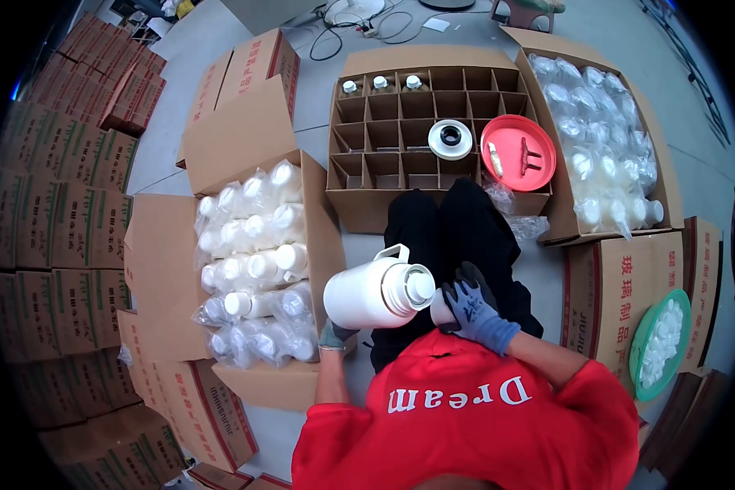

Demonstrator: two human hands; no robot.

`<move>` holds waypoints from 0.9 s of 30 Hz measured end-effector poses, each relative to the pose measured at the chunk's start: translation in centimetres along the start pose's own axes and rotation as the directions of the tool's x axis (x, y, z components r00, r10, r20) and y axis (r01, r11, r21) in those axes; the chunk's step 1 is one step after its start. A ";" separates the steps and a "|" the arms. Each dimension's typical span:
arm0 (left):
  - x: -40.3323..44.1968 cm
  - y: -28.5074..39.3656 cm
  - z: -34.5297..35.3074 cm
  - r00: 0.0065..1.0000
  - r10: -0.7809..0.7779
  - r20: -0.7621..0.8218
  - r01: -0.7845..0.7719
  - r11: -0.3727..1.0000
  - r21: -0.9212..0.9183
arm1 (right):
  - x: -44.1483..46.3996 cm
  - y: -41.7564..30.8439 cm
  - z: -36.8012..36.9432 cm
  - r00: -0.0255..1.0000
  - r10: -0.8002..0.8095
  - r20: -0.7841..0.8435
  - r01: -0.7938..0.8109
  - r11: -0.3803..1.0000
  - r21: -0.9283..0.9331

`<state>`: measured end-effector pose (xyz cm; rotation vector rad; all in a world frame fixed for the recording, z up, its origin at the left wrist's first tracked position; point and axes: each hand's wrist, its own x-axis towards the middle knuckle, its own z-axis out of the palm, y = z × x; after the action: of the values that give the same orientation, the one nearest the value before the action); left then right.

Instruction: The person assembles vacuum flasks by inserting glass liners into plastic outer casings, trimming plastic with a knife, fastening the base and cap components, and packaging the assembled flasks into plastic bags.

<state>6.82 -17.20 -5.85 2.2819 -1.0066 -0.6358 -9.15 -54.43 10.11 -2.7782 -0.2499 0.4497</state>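
My left hand (335,336), in a grey glove and mostly hidden, supports a white thermos jug (367,296) from below, its handle pointing up and its mouth to the right. Beside that mouth, my right hand (472,309), in a blue-grey glove, has its fingers round a small white cup (442,309). In front of my knees stands a divided carton (366,198) with three white-capped bottles (380,84) in its back row. A round white part with a black centre (450,140) and a red tray (514,129) with small tools rest on its dividers.
Open cartons of plastic-wrapped white bottles stand at left (322,237) and right (658,155). A green basket (638,371) of small white pieces sits at far right. Stacked cartons (65,220) line the left side. Cables (327,42) lie on the floor ahead.
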 end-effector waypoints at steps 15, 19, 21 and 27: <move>1.6 0.2 1.6 0.993 0.051 -0.107 -0.043 0.996 0.074 | 5.6 1.6 2.1 0.857 -0.023 0.515 0.156 0.963 -0.218; 1.2 0.7 -0.4 0.991 -0.014 -0.134 0.003 0.997 -0.078 | 1.7 2.2 -3.3 0.973 -0.106 0.203 0.104 0.994 0.024; 0.8 1.8 0.0 0.986 -0.061 -0.156 0.033 0.983 -0.179 | 0.0 2.6 -7.9 0.986 -0.123 -0.114 0.131 0.990 0.058; 3.9 6.9 -4.4 0.997 0.071 -0.043 -0.078 0.978 -0.195 | 1.7 1.8 -12.4 0.903 -0.122 -0.413 0.290 0.881 0.375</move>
<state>8.41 -22.80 1.11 2.0671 -0.9626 -0.6313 -3.25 -59.23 20.21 -2.3043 -0.3128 -0.0890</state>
